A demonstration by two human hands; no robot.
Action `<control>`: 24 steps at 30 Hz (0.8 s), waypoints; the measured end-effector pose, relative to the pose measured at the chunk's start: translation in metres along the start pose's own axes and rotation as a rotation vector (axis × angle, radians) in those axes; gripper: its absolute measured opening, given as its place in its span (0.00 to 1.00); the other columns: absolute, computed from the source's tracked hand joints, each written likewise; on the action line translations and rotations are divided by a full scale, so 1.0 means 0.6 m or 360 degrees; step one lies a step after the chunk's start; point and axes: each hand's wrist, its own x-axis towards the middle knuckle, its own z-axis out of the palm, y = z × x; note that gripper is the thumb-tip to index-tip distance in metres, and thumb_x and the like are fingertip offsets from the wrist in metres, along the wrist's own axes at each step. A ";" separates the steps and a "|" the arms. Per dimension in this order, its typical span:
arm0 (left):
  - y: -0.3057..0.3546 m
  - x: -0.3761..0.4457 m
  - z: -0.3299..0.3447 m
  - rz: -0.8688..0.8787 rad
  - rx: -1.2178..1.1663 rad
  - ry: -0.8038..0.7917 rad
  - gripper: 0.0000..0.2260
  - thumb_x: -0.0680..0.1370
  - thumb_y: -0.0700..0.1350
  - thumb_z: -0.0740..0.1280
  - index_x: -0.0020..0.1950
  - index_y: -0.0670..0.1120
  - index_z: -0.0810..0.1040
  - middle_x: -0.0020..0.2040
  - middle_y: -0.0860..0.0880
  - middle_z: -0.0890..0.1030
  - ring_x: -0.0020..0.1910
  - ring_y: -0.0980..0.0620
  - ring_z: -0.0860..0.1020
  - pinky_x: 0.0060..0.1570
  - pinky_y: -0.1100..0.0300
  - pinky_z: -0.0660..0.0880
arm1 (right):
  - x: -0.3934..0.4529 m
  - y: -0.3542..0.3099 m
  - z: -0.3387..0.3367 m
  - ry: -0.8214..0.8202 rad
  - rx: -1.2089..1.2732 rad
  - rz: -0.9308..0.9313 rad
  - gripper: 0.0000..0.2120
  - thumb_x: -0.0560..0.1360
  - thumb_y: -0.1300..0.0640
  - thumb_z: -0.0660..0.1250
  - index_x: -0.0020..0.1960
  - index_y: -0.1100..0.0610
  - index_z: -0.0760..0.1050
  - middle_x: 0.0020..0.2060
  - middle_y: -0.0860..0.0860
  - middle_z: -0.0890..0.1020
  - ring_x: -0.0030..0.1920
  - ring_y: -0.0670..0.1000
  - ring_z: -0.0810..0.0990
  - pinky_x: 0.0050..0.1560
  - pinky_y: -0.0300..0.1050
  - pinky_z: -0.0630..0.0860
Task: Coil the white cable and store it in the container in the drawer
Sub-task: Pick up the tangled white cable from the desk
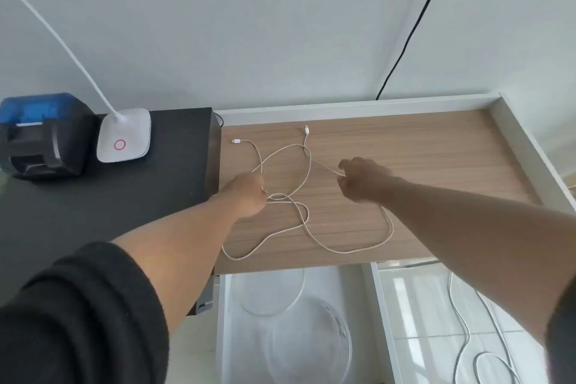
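A white cable (307, 229) lies in loose crossing loops on the wooden desk (420, 162), its two plugs pointing toward the back. My left hand (246, 198) pinches a strand at the left of the loops. My right hand (363, 181) pinches another strand, which runs taut from the fingers up toward the far plug. Below the desk's front edge the white drawer (226, 321) stands pulled out. Inside it sit a clear round container (311, 340) and a clear round lid (274, 296).
A black cabinet (140, 196) at the left carries a white lamp base (124, 135) and a blue-and-black device (40, 134). A black cord (411, 28) hangs down the wall. More white cables (480, 337) lie on the tiled floor at the lower right.
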 end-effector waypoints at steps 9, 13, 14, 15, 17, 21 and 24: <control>0.021 0.063 0.020 -0.0358 -0.0062 0.0306 0.12 0.76 0.45 0.60 0.54 0.42 0.79 0.47 0.43 0.82 0.45 0.40 0.80 0.36 0.55 0.69 | 0.063 0.017 0.046 0.0062 -0.0047 -0.0010 0.17 0.82 0.48 0.61 0.68 0.52 0.72 0.65 0.54 0.76 0.65 0.59 0.74 0.57 0.55 0.74; 0.033 0.077 0.035 -0.0592 -0.0122 0.0441 0.15 0.79 0.49 0.62 0.62 0.42 0.73 0.55 0.44 0.81 0.48 0.40 0.78 0.41 0.51 0.71 | 0.078 0.019 0.071 0.0169 -0.0044 -0.0039 0.15 0.82 0.48 0.62 0.65 0.52 0.71 0.62 0.53 0.76 0.62 0.59 0.75 0.49 0.53 0.71; 0.033 0.078 0.039 -0.0622 -0.0124 0.0439 0.15 0.80 0.48 0.63 0.63 0.43 0.72 0.55 0.44 0.80 0.47 0.40 0.77 0.41 0.51 0.71 | 0.080 0.018 0.074 0.0179 -0.0062 -0.0032 0.13 0.81 0.50 0.62 0.64 0.52 0.71 0.61 0.53 0.76 0.62 0.59 0.75 0.48 0.53 0.70; 0.032 0.080 0.043 -0.0631 -0.0127 0.0433 0.14 0.80 0.48 0.63 0.63 0.43 0.72 0.54 0.44 0.80 0.45 0.41 0.76 0.40 0.51 0.70 | 0.081 0.017 0.077 0.0186 -0.0076 -0.0021 0.12 0.81 0.53 0.63 0.64 0.52 0.71 0.61 0.53 0.77 0.62 0.58 0.75 0.48 0.53 0.70; 0.027 0.082 0.049 -0.0616 -0.0170 0.0426 0.12 0.80 0.46 0.63 0.61 0.42 0.73 0.50 0.45 0.79 0.42 0.43 0.76 0.37 0.51 0.70 | 0.084 0.018 0.082 0.0173 -0.0096 0.0009 0.14 0.79 0.58 0.63 0.64 0.51 0.71 0.60 0.53 0.78 0.61 0.58 0.76 0.48 0.53 0.69; 0.013 0.077 0.049 -0.0489 -0.0331 0.0425 0.08 0.79 0.45 0.62 0.52 0.43 0.77 0.42 0.47 0.80 0.34 0.50 0.75 0.29 0.57 0.64 | 0.081 0.020 0.086 0.0163 -0.0109 -0.0011 0.11 0.80 0.58 0.63 0.62 0.53 0.71 0.58 0.53 0.79 0.60 0.58 0.77 0.49 0.52 0.67; 0.007 0.065 0.038 -0.0456 -0.0508 0.0524 0.06 0.78 0.46 0.61 0.44 0.47 0.75 0.40 0.48 0.80 0.32 0.52 0.74 0.28 0.57 0.66 | 0.072 0.019 0.080 0.0169 -0.0060 -0.0018 0.09 0.81 0.56 0.61 0.61 0.53 0.71 0.57 0.53 0.79 0.60 0.59 0.77 0.49 0.52 0.67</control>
